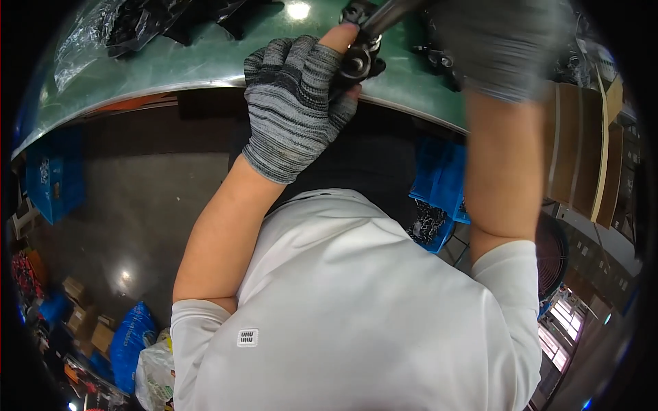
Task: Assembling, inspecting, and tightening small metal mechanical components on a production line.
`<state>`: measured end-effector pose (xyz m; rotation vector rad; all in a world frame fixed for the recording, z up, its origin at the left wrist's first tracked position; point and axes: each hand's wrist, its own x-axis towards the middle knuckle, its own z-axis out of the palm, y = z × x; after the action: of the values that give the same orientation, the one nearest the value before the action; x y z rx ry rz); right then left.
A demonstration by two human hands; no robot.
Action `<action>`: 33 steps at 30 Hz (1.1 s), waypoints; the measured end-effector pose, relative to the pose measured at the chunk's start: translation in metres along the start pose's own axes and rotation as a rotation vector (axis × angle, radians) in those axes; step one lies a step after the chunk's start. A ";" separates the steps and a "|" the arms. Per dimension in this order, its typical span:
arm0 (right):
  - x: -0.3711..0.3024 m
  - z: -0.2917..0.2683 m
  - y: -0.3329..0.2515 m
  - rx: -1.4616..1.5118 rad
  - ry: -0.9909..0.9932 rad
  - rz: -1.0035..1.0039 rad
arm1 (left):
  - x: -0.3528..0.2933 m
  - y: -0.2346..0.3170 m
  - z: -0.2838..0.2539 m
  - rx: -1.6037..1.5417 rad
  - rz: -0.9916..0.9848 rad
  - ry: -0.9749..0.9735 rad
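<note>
My left hand (291, 103), in a grey and black striped glove with bare thumb and fingertip showing, is closed on a black metal fitting (356, 65) above the green tabletop. The fitting has rounded, bolt-like ends, and its exact kind cannot be made out. From its upper end a dark tube (392, 15) slants up to the right, toward my right hand (507, 51). That hand wears a grey glove too and is smeared by motion. Its fingers do not show clearly, nor whether it grips the tube.
Black parts in clear plastic wrap (127, 31) lie on the green table (199, 65) at the far left. More dark parts (439, 58) lie beside my right hand. Blue crates (55, 175) stand below on the left, others (439, 178) under the table. Cardboard (572, 144) stands at right.
</note>
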<state>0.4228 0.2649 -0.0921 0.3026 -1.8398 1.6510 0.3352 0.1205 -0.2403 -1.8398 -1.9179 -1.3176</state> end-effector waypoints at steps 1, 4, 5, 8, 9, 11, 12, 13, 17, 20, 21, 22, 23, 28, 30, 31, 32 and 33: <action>0.000 0.017 0.025 -0.265 0.208 -0.084 | -0.005 -0.002 -0.005 0.036 -0.011 -0.011; -0.002 0.004 0.030 -0.882 0.280 -0.326 | -0.001 0.000 -0.004 0.053 0.009 -0.015; -0.004 -0.008 0.026 -1.189 0.127 -0.480 | -0.004 0.000 -0.003 0.021 -0.008 -0.006; -0.009 -0.043 0.020 -1.016 -0.029 -0.393 | -0.008 -0.003 0.002 -0.023 -0.059 0.021; -0.016 -0.048 0.011 -0.568 -0.002 -0.124 | -0.005 -0.001 0.002 -0.024 -0.042 0.027; -0.031 -0.048 0.013 -0.124 0.046 0.137 | -0.002 0.005 0.001 -0.028 -0.005 0.042; -0.025 -0.040 0.041 -0.573 0.250 -0.187 | -0.001 0.004 -0.001 -0.003 0.006 0.046; -0.018 -0.027 0.066 -1.033 0.471 -0.505 | -0.008 0.007 -0.006 -0.015 -0.012 0.010; 0.016 -0.020 0.114 -1.669 1.021 -1.036 | -0.012 0.006 -0.002 -0.001 -0.042 -0.024; -0.001 -0.016 0.077 -1.764 0.841 -0.974 | 0.002 0.001 0.000 0.054 0.003 0.034; -0.013 -0.014 0.054 -1.724 0.506 -0.812 | 0.004 -0.002 0.000 0.035 -0.006 0.024; -0.024 -0.011 0.040 -1.658 0.185 -0.631 | 0.001 0.001 -0.002 0.008 -0.017 0.003; -0.025 -0.011 0.035 -1.658 0.188 -0.625 | -0.002 0.003 -0.005 -0.017 -0.028 -0.018; -0.022 -0.006 0.026 -1.355 0.164 -0.467 | 0.007 0.001 0.001 0.017 0.022 0.036; -0.019 0.007 0.034 -1.669 0.380 -0.602 | -0.001 0.004 0.000 0.013 -0.010 0.026; -0.018 0.002 0.018 -1.194 0.461 -0.334 | -0.001 0.003 0.001 0.010 -0.028 0.020; -0.014 0.006 -0.009 -0.703 0.503 -0.053 | -0.006 0.004 -0.001 0.021 -0.048 0.019; -0.008 -0.001 -0.017 -0.687 0.490 -0.041 | -0.007 0.003 -0.002 0.007 -0.052 0.028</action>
<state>0.4391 0.2609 -0.0828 -0.3299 -1.8536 0.8691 0.3383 0.1130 -0.2424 -1.7708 -1.9659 -1.3430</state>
